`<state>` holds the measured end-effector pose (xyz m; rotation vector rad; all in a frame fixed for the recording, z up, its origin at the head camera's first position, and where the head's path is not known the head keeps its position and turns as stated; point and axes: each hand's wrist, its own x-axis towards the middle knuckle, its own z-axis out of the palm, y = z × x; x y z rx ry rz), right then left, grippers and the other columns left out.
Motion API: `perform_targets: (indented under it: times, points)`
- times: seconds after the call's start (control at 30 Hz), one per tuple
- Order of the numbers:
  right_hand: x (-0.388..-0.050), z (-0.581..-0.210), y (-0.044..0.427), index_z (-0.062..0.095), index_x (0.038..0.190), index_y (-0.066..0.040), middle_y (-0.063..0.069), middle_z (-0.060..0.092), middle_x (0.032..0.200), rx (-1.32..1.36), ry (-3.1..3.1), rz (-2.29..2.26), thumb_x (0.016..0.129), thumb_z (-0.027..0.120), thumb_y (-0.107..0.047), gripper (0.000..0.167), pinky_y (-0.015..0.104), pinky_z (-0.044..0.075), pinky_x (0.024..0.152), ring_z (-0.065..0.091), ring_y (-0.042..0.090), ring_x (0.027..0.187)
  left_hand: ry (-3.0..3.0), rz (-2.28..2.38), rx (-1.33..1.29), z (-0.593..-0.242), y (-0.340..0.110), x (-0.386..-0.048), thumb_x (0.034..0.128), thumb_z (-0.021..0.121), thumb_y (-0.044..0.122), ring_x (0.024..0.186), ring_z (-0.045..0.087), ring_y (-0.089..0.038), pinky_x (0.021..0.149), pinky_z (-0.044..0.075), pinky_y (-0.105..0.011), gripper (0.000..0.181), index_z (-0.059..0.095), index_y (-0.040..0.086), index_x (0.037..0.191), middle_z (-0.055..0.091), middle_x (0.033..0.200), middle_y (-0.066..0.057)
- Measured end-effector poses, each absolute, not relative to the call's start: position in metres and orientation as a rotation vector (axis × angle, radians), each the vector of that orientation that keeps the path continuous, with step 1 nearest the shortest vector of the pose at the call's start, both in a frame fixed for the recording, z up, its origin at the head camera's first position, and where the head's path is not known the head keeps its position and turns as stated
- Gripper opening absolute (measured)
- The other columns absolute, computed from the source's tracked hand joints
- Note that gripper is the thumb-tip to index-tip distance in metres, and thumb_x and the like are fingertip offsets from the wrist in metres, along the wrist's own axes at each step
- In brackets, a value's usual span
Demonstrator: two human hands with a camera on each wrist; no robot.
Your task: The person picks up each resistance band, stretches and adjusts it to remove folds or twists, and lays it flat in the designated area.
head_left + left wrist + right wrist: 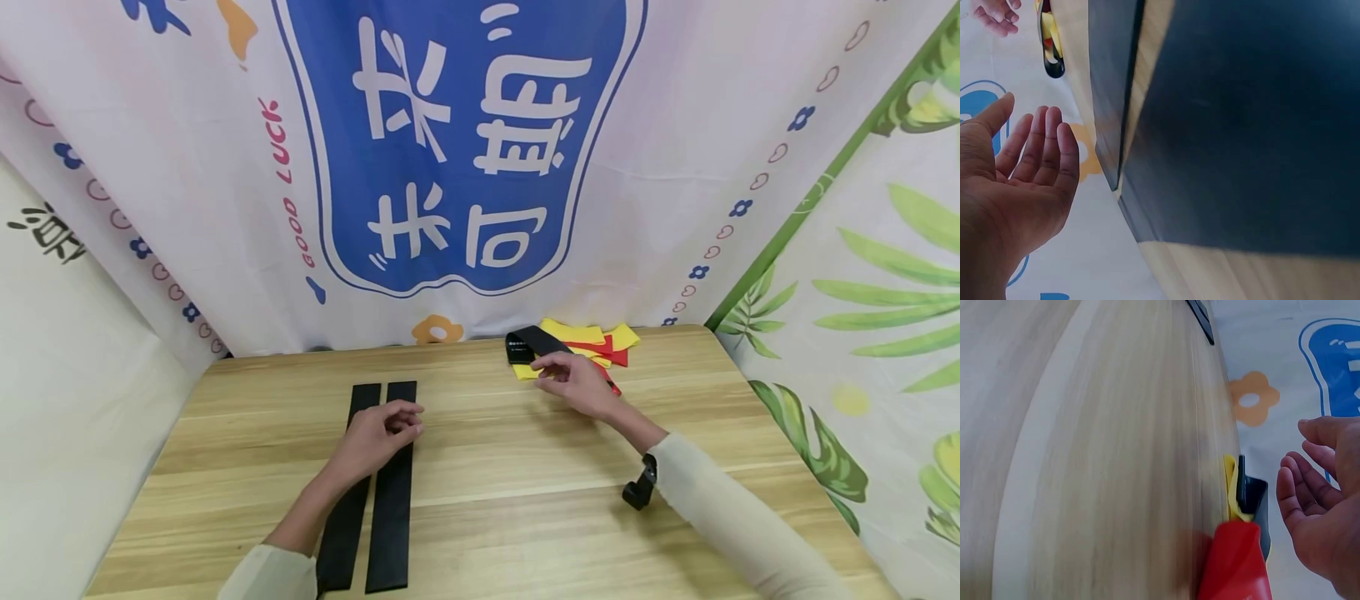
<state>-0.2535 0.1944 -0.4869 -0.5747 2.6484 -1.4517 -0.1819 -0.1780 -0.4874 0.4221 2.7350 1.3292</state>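
Two long flat black strips, the left one (343, 542) and the right one (391, 525), lie side by side on the table with a narrow gap between them. My left hand (369, 440) hovers over them, fingers loosely bent; the left wrist view shows its palm (1022, 194) holding nothing. At the table's far side is a pile of yellow strips (573, 335) and red strips (619, 357), with a black strip (534, 337) curled over on top. Just in front of this pile is my right hand (581, 386), its relaxed fingers holding nothing in the right wrist view.
The wooden table (480, 517) ends against a printed cloth (225, 167) hanging behind it. More printed cloth, with green leaves (900, 292), hangs on the right. A small black device (640, 490) is strapped at my right wrist.
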Motion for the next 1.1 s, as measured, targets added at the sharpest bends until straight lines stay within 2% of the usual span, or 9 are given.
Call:
perform_targets:
  times: [0.17, 0.3, 0.43, 0.53, 0.77, 1.1]
  points:
    - [-0.257, -0.489, 0.211, 0.072, 0.125, 0.004, 0.022, 0.073, 0.117, -0.589, 2.662, -1.482, 0.097, 0.078, -0.008, 0.031, 0.023, 0.058, 0.081, 0.07, 0.025, 0.098, 2.766, 1.332, 0.452, -0.491, -0.165, -0.194, 0.0969, 0.078, 0.009, 0.09, 0.072, -0.015, 0.074, 0.057, -0.025, 0.029, 0.074, 0.001, 0.124, 0.077, 0.101, -0.003]
    - [-0.26, -0.489, 0.227, 0.074, 0.123, 0.003, 0.018, 0.075, 0.111, -0.556, 2.724, -1.465, 0.095, 0.079, -0.006, 0.03, 0.022, 0.057, 0.079, 0.069, 0.025, 0.094, 2.793, 1.32, 0.455, -0.493, -0.153, -0.204, 0.0966, 0.079, 0.012, 0.094, 0.073, -0.017, 0.079, 0.059, -0.032, 0.031, 0.074, 0.003, 0.126, 0.077, 0.106, -0.005]
    - [-0.263, -0.49, 0.241, 0.075, 0.123, 0.001, 0.017, 0.076, 0.113, -0.48, 2.73, -1.455, 0.095, 0.079, -0.007, 0.03, 0.026, 0.059, 0.084, 0.07, 0.026, 0.097, 2.807, 1.364, 0.459, -0.494, -0.141, -0.213, 0.0953, 0.08, 0.011, 0.099, 0.075, -0.024, 0.087, 0.062, -0.043, 0.035, 0.073, 0.002, 0.128, 0.077, 0.111, -0.011]
    - [-0.264, -0.491, 0.251, 0.074, 0.124, 0.001, 0.018, 0.074, 0.116, -0.41, 2.737, -1.446, 0.095, 0.08, -0.008, 0.031, 0.032, 0.062, 0.089, 0.071, 0.029, 0.102, 2.797, 1.403, 0.466, -0.496, -0.134, -0.219, 0.0955, 0.08, 0.011, 0.104, 0.075, -0.028, 0.09, 0.061, -0.047, 0.037, 0.072, 0.001, 0.13, 0.077, 0.117, -0.014]
    - [-0.265, -0.499, 0.272, 0.073, 0.126, 0.0, 0.02, 0.073, 0.122, -0.324, 2.8, -1.371, 0.092, 0.083, -0.009, 0.036, 0.046, 0.06, 0.095, 0.07, 0.034, 0.11, 2.774, 1.436, 0.395, -0.5, -0.122, -0.23, 0.097, 0.079, 0.015, 0.11, 0.073, -0.027, 0.097, 0.059, -0.047, 0.039, 0.071, 0.001, 0.132, 0.075, 0.124, -0.014]
    - [-0.263, -0.508, 0.283, 0.073, 0.13, -0.002, 0.022, 0.071, 0.127, -0.275, 2.771, -1.319, 0.092, 0.085, -0.013, 0.042, 0.049, 0.059, 0.098, 0.07, 0.037, 0.114, 2.815, 1.365, 0.421, -0.503, -0.101, -0.246, 0.0971, 0.08, 0.018, 0.11, 0.072, -0.026, 0.098, 0.058, -0.046, 0.038, 0.072, 0.003, 0.131, 0.076, 0.123, -0.012]
